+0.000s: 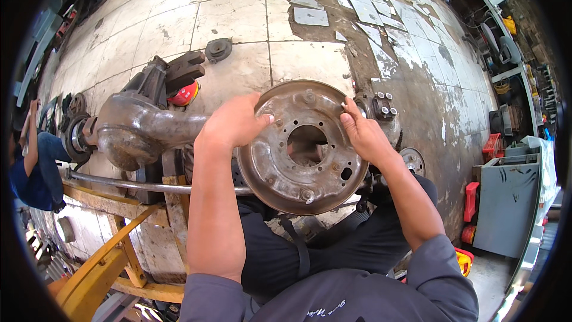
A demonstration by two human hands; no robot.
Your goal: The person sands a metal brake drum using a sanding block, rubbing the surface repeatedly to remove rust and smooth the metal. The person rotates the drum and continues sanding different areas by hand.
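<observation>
A round, rusty brake backing plate [265,170] is held up in front of my lap, its face toward me. It has a large centre hole ringed by small bolt holes, and a slot at the lower right. My left hand [231,122] grips its upper left rim, thumb on the face and fingers hidden behind. My right hand [366,137] clasps the upper right rim in the same way. To the left and behind the plate lies a greasy axle housing [128,128] with a bulging middle. A hub end with bright studs [385,106] shows beyond my right hand.
A long metal rod [149,188] crosses near a yellow frame [98,271] at left. On the tiled floor sit a round dark part [218,50] and a red object [183,93]. Broken tiles [363,6] lie farther off. Another person [36,170] is at far left; a grey cabinet [506,206] stands right.
</observation>
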